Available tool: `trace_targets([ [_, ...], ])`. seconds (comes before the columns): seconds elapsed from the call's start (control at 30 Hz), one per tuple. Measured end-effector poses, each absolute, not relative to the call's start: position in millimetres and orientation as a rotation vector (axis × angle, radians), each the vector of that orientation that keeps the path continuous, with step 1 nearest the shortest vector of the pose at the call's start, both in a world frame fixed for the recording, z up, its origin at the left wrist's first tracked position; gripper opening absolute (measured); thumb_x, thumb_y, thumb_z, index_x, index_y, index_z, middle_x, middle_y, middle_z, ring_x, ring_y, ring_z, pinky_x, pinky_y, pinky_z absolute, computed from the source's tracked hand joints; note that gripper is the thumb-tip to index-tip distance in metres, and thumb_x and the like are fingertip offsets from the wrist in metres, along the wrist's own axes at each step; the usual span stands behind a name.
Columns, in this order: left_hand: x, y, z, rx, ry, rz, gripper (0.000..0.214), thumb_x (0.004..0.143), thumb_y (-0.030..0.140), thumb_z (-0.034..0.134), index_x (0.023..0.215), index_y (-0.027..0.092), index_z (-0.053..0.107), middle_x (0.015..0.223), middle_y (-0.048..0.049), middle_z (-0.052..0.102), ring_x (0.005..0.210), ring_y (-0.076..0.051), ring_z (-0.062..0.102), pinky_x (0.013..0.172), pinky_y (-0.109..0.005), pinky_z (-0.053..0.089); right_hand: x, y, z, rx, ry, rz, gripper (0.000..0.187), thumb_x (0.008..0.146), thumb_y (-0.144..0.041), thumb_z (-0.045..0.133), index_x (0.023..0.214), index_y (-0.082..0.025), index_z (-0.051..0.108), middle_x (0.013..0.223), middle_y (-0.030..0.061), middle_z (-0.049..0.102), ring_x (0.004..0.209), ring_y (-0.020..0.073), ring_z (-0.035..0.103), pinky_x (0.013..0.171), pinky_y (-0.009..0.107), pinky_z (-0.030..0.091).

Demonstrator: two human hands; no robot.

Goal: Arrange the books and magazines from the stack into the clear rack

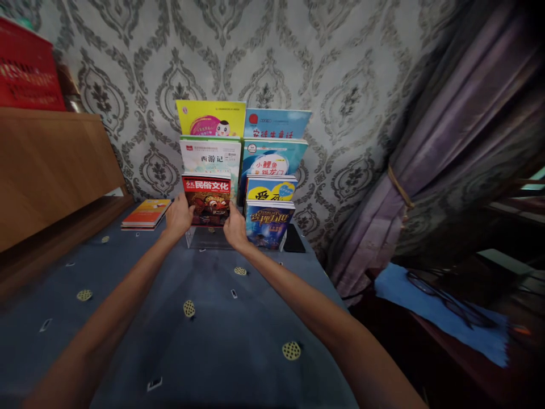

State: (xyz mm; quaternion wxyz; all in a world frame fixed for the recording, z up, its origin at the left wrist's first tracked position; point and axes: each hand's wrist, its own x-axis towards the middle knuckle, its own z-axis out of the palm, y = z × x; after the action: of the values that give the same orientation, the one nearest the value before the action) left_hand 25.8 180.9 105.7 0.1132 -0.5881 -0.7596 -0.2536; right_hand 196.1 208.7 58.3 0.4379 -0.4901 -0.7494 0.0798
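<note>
A red book (208,199) with a dragon-like face on its cover is held upright between my two hands. My left hand (179,216) grips its left edge, thumb on the front. At the right edge, my right hand (235,224) closes on it in the same way. The book is at the front left of a clear stepped stand (204,238). Behind it stands a white book (210,153), with a yellow book (212,116) further back. In the right column are a dark blue book (269,226), a blue-and-yellow book (271,187) and taller blue books (275,156).
A small stack of orange books (147,215) lies left of the stand on the blue tablecloth (230,341). A dark flat object (294,238) is at the stand's right. A wooden cabinet (55,170) borders the left; a purple curtain (383,170) and eyeglasses (451,298) on blue cloth are right.
</note>
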Motion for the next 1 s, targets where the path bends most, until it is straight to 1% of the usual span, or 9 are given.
trace_targets([
  [0.17, 24, 179, 107, -1.737, -2.222, -0.708, 0.036, 0.093, 0.029, 0.051, 0.125, 0.013, 0.050, 0.122, -0.0186, 0.066, 0.115, -0.034, 0.064, 0.091, -0.041, 0.052, 198, 208, 61, -1.215, -1.872, 0.225, 0.079, 0.078, 0.003, 0.043, 0.154, -0.013, 0.033, 0.132, 0.0152, 0.066, 0.123, 0.0242, 0.062, 0.107, 0.037, 0.047],
  [0.33, 21, 180, 104, -1.736, -2.199, -0.702, 0.034, 0.093, 0.028, 0.050, 0.124, 0.015, 0.051, 0.121, -0.0173, 0.067, 0.114, -0.033, 0.065, 0.091, -0.041, 0.052, 199, 206, 63, -1.210, -1.874, 0.224, 0.081, 0.076, 0.006, 0.044, 0.154, -0.016, 0.034, 0.131, 0.0126, 0.067, 0.121, 0.0232, 0.064, 0.107, 0.036, 0.048],
  [0.57, 20, 180, 109, -1.787, -2.162, -0.796, 0.036, 0.093, 0.030, 0.049, 0.124, 0.011, 0.052, 0.123, -0.0199, 0.066, 0.118, -0.034, 0.062, 0.096, -0.042, 0.050, 200, 205, 66, -1.214, -1.883, 0.257, 0.063, 0.081, 0.001, 0.045, 0.142, -0.014, 0.049, 0.129, 0.0123, 0.069, 0.119, 0.0233, 0.065, 0.108, 0.035, 0.048],
  [0.63, 20, 182, 113, -1.789, -2.103, -0.911, 0.044, 0.093, 0.029, 0.048, 0.132, 0.010, 0.046, 0.126, -0.0202, 0.065, 0.120, -0.034, 0.062, 0.097, -0.043, 0.050, 199, 207, 70, -1.180, -1.874, 0.249, 0.061, 0.083, -0.002, 0.044, 0.143, -0.010, 0.046, 0.135, 0.0148, 0.064, 0.125, 0.0232, 0.060, 0.111, 0.035, 0.045],
  [0.73, 21, 186, 116, -1.781, -2.002, -1.083, 0.060, 0.093, 0.027, 0.047, 0.147, 0.009, 0.031, 0.138, -0.0219, 0.058, 0.123, -0.033, 0.060, 0.100, -0.044, 0.049, 194, 212, 78, -1.090, -1.839, 0.210, 0.065, 0.086, -0.006, 0.042, 0.151, -0.003, 0.033, 0.148, 0.0202, 0.051, 0.138, 0.0242, 0.048, 0.118, 0.038, 0.038],
  [0.8, 20, 191, 116, -1.776, -1.951, -1.168, 0.062, 0.094, 0.027, 0.044, 0.151, 0.009, 0.027, 0.145, -0.0225, 0.052, 0.126, -0.033, 0.059, 0.103, -0.044, 0.047, 190, 219, 86, -1.023, -1.801, 0.197, 0.067, 0.089, -0.009, 0.040, 0.155, -0.005, 0.026, 0.151, 0.0196, 0.047, 0.142, 0.0251, 0.044, 0.119, 0.043, 0.036],
  [0.9, 13, 200, 115, -1.795, -1.834, -1.334, 0.053, 0.098, 0.029, 0.036, 0.147, 0.011, 0.037, 0.144, -0.0196, 0.054, 0.126, -0.030, 0.058, 0.105, -0.042, 0.045, 186, 231, 96, -0.955, -1.731, 0.217, 0.059, 0.096, -0.018, 0.034, 0.154, -0.011, 0.030, 0.145, 0.0172, 0.053, 0.139, 0.0272, 0.046, 0.118, 0.051, 0.036],
  [0.93, 10, 204, 115, -1.809, -1.788, -1.393, 0.048, 0.099, 0.030, 0.034, 0.143, 0.013, 0.044, 0.139, -0.0181, 0.059, 0.123, -0.028, 0.059, 0.105, -0.041, 0.045, 186, 236, 99, -0.950, -1.709, 0.225, 0.055, 0.098, -0.022, 0.032, 0.152, -0.012, 0.034, 0.142, 0.0173, 0.056, 0.136, 0.0281, 0.048, 0.117, 0.052, 0.037],
  [1.0, 5, 211, 116, -1.825, -1.753, -1.486, 0.042, 0.100, 0.032, 0.032, 0.126, 0.014, 0.058, 0.121, -0.0155, 0.068, 0.111, -0.026, 0.063, 0.099, -0.038, 0.047, 186, 243, 104, -0.960, -1.665, 0.233, 0.049, 0.100, -0.027, 0.030, 0.145, -0.013, 0.045, 0.134, 0.0177, 0.061, 0.129, 0.0293, 0.053, 0.114, 0.052, 0.039],
])
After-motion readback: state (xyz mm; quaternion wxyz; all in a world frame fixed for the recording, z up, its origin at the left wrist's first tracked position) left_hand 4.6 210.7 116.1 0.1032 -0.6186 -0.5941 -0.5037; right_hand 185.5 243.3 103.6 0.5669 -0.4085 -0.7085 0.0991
